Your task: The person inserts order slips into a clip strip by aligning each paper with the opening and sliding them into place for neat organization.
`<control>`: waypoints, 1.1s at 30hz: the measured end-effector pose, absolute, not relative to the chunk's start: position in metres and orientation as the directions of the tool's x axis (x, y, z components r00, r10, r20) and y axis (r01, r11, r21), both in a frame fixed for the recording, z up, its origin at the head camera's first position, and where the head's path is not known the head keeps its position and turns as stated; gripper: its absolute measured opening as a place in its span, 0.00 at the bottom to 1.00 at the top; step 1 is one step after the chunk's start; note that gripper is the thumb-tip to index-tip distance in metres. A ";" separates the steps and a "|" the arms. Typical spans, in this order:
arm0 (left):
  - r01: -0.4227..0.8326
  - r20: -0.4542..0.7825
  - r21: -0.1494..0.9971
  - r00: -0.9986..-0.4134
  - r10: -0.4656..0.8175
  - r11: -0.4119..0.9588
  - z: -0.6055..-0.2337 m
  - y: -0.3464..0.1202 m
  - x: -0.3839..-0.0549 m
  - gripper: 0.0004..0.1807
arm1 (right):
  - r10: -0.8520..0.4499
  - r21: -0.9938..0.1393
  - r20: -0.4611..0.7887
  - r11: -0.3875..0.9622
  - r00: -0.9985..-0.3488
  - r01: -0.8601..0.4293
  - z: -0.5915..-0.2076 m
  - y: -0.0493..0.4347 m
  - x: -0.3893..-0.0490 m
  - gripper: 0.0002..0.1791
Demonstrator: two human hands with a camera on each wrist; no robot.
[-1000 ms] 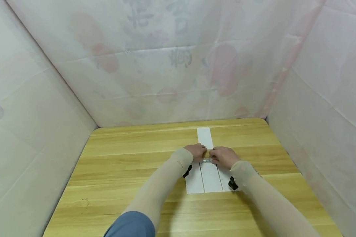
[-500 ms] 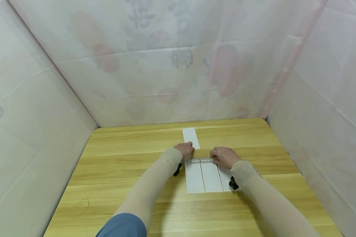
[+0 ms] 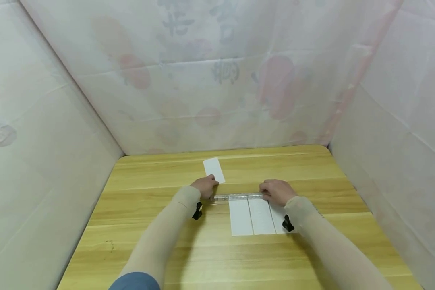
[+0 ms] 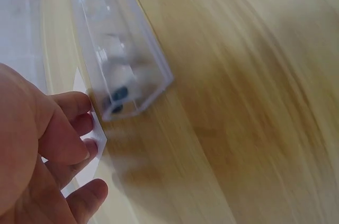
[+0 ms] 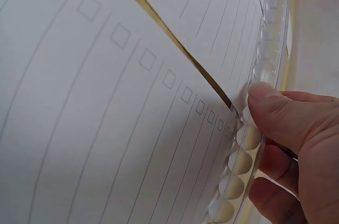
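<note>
A long clear plastic strip (image 3: 237, 197) with a row of round shapes along it lies across the far ends of three white cards (image 3: 240, 218). In the right wrist view the cards carry ruled lines and small checkboxes. My right hand (image 3: 278, 191) pinches the strip, thumb on its near side and fingers curled behind. Beyond the strip's left end, my left hand (image 3: 204, 186) holds a loose white paper slip (image 3: 214, 169) by its near end. The left wrist view shows the strip's angular end (image 4: 140, 94) beside those curled fingers, apart from them.
The wood-grain table (image 3: 141, 241) runs wide on both sides. White printed sheeting (image 3: 217, 100) hangs behind it and along the left and right. Black wrist straps (image 3: 197, 211) sit on both sleeves.
My left hand has slid left with the white slip, uncovering more of the clear strip. My right hand has stayed at its place on the strip.
</note>
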State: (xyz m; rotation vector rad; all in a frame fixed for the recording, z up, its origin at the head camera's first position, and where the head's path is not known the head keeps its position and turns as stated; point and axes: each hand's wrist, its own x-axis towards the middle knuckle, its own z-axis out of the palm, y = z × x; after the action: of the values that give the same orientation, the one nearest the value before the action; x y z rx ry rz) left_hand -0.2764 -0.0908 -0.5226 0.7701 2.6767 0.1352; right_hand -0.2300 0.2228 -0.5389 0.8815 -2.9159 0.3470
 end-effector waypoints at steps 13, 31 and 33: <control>0.431 -0.250 0.281 -0.830 0.499 0.857 -0.525 -0.111 -0.277 0.21 | -0.498 -0.169 0.140 0.840 -0.856 -0.516 -0.549 0.210 -0.239 0.06; 0.432 -0.064 0.290 -0.881 0.468 0.854 -0.547 -0.153 -0.276 0.18 | -0.246 -0.114 0.042 0.962 -0.968 -0.249 -0.537 0.237 -0.247 0.32; 0.427 -0.045 0.274 -0.889 0.455 0.862 -0.546 -0.158 -0.272 0.17 | -0.252 -0.117 -0.008 0.961 -0.968 -0.249 -0.537 0.236 -0.251 0.33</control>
State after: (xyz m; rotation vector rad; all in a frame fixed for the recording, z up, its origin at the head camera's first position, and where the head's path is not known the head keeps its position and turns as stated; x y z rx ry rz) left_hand -0.2722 -0.1585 -0.5465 0.6952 2.9268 0.3928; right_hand -0.2506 0.2357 -0.5371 0.3998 -3.1342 0.1817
